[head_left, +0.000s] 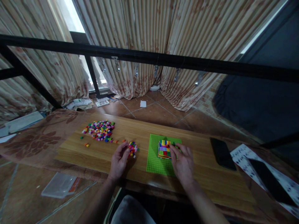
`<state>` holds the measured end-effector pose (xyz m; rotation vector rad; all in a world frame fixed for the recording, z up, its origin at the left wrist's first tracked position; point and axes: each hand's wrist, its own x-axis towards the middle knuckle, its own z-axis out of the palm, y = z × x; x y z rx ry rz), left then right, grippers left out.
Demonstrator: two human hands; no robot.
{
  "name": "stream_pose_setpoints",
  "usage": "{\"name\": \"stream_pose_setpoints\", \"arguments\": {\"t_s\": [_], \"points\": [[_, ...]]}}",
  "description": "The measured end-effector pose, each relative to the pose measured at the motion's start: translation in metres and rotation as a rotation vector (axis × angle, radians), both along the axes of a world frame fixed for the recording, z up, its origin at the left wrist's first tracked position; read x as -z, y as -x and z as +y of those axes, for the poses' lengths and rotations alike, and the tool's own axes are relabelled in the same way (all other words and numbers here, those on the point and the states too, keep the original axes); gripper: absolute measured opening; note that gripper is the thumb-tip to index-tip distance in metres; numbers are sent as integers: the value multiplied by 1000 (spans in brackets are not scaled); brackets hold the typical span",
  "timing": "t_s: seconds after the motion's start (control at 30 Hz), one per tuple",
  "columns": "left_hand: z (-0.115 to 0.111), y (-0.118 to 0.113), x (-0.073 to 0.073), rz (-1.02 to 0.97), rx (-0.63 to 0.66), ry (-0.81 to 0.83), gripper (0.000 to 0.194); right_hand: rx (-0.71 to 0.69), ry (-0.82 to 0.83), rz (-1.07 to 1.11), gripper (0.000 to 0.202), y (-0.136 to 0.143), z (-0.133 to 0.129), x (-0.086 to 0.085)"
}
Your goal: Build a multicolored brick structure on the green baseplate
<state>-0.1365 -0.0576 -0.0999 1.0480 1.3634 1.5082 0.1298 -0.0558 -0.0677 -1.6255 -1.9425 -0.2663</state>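
Striped curtains and brown tiles around a board of coloured bricks

Pleated, striped curtains hang in soft folds behind a straight black rail, above square floor tiles. Far left, a brown cloth with a leafy pattern runs under a smooth, wood-grained board. Down on the floor lies a clear plastic container, thin and rectangular.

On the board's left part spreads a large pile of tiny plastic bricks, jumbled and many-coloured, with a few strays near it. Next comes the left hand, thumb and fingers curled with a narrow gap, beside a smaller brick pile; I cannot tell whether it holds a brick.

Right of that lies a square, studded green baseplate, bearing a compact, knobbly block of bricks in rows of mixed colours. The right hand bends over its right side, thumb and forefinger drawn close together at the block; whether a brick sits between them I cannot tell.

Farther right are a flat black slab, glossy and round-cornered, then a dark-printed white sheet under another black slab
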Motion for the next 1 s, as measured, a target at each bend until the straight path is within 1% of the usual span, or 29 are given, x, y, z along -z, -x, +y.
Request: {"name": "stream_pose_setpoints", "arguments": {"t_s": [0.27, 0.37, 0.47, 0.63, 0.8, 1.0], "points": [[3, 1, 6, -13, -15, -15, 53, -43, 37, 21, 31, -5, 2, -2], [4, 1, 6, -1, -9, -22, 53, -66, 20, 125, 33, -9, 1, 0], [4, 2, 6, 16, -8, -33, 50, -52, -17, 234, 33, -12, 0, 3], [4, 2, 4, 18, -12, -23, 50, -19, -22, 288, 34, -17, -4, 2], [4, 1, 2, -4, -11, -24, 51, -15, -25, 264, 33, -15, -6, -2], [4, 0, 2, -12, -10, -20, 51, -13, 34, 91, 26, 3, 8, -13]]}}
